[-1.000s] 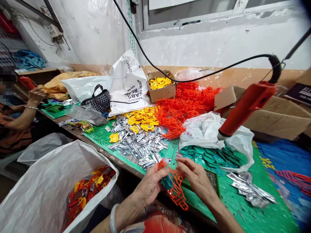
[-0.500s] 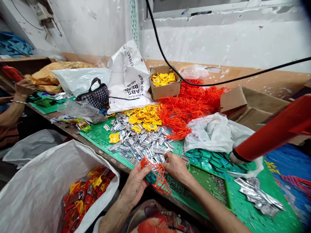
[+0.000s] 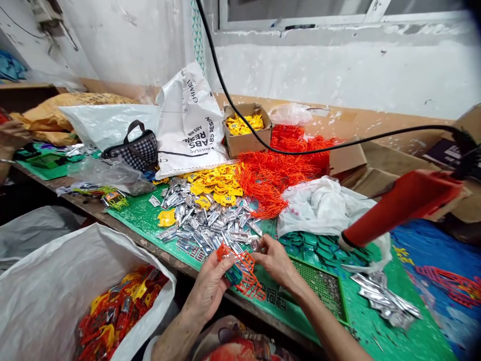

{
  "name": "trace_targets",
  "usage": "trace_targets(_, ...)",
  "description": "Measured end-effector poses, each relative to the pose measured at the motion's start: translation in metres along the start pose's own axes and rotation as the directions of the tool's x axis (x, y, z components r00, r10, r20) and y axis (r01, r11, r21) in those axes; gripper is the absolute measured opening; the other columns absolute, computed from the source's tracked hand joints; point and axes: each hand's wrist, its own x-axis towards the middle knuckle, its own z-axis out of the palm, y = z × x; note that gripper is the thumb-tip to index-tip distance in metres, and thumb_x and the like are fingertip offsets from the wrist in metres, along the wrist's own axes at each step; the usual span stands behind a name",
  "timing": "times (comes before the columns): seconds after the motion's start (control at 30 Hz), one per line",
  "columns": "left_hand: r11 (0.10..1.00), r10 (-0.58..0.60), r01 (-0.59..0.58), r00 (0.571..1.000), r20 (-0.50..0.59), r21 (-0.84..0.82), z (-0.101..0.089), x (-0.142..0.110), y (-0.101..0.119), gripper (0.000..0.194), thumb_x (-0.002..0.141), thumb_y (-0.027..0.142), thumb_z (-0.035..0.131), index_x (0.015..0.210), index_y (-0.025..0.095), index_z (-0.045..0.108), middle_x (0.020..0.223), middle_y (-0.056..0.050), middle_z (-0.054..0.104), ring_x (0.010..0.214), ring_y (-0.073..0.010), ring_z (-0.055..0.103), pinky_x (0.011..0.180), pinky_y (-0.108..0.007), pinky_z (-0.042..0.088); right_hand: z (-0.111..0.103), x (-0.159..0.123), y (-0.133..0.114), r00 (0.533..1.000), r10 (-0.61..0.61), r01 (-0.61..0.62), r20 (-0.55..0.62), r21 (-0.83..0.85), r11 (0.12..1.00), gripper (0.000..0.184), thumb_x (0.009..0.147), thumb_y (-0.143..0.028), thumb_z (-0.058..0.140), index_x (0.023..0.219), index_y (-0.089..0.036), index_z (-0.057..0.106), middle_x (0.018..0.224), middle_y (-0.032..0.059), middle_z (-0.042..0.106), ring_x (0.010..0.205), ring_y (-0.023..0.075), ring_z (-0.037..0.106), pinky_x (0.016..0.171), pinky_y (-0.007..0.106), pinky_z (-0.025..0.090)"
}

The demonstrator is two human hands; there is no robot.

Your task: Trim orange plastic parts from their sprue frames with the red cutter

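Observation:
My left hand (image 3: 212, 281) is closed on an orange plastic lattice frame (image 3: 252, 283) and a dark teal plastic piece (image 3: 234, 275), which lies against the frame. At the frame's far right edge, my right hand (image 3: 277, 260) pinches a small silvery piece (image 3: 256, 245); its exact kind is hard to make out. Just beyond both hands lies a loose heap of silvery flat pieces (image 3: 210, 220). Behind it are yellow plastic pieces (image 3: 216, 183) and a tangle of orange-red lattice parts (image 3: 278, 168).
A white sack (image 3: 33, 296) holding red and yellow assembled pieces stands at left. To the right are a green mesh tray (image 3: 325, 288), teal pieces (image 3: 308, 248), a red electric tool (image 3: 398, 208) with a black cable, and silvery strips (image 3: 387, 301). A person's hand (image 3: 13, 133) shows far left.
The view has turned slightly right, so the bench things shift left. A silvery piece now shows at my right fingertips. My left hand keeps its hold on the frame and teal piece.

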Motion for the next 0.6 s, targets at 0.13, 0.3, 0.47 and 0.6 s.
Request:
trace_targets(0.13, 0.995, 0.099, -0.098, 0.995, -0.017, 0.024, 0.014, 0.006, 0.001, 0.034, 0.077, 0.031, 0.079, 0.107, 0.017, 0.069, 0.106, -0.008, 0.076, 0.096, -0.0237, 0.07, 0.083, -0.032, 0.054, -0.017, -0.024, -0.009, 0.996, -0.084, 0.086, -0.022, 0.078, 0.993, 0.015, 0.083, -0.033, 0.058, 0.083, -0.019, 0.062, 0.065, -0.0042, 0.055, 0.06, 0.0124, 0.049, 0.057, 0.024, 0.039)
trace_targets(0.3, 0.983, 0.175, -0.172, 0.984, -0.038, 0.058, 0.031, 0.015, -0.002, 0.034, 0.075, 0.03, 0.081, 0.104, 0.018, 0.067, 0.102, -0.005, 0.076, 0.095, -0.0218, 0.07, 0.086, -0.03, 0.051, -0.029, -0.046, -0.009, 0.96, -0.242, 0.25, -0.143, 0.036, 0.968, 0.027, 0.094, -0.035, 0.05, 0.106, -0.022, 0.071, 0.077, 0.0015, 0.067, 0.069, 0.016, 0.061, 0.066, 0.026, 0.048)
trace_targets(0.47, 0.991, 0.127, -0.127, 0.992, 0.018, 0.037, 0.043, 0.019, -0.012, 0.033, 0.077, 0.031, 0.079, 0.105, 0.017, 0.067, 0.102, -0.006, 0.076, 0.095, -0.0211, 0.068, 0.086, -0.031, 0.051, -0.021, -0.053, 0.011, 0.797, -0.569, 0.526, -0.202, -0.229, 0.819, 0.038, 0.096, -0.016, 0.044, 0.129, -0.026, 0.06, 0.09, 0.0066, 0.066, 0.082, 0.0179, 0.065, 0.071, 0.027, 0.054)
trace_targets(0.6, 0.991, 0.133, -0.133, 0.991, 0.012, 0.026, 0.046, 0.021, -0.016, 0.035, 0.076, 0.029, 0.08, 0.106, 0.017, 0.067, 0.105, -0.006, 0.075, 0.098, -0.0204, 0.067, 0.09, -0.03, 0.05, -0.015, -0.058, 0.021, 0.774, -0.608, 0.51, -0.176, -0.396, 0.764, 0.051, 0.095, -0.018, 0.048, 0.145, -0.026, 0.044, 0.087, 0.0059, 0.057, 0.076, 0.0184, 0.06, 0.064, 0.028, 0.054)
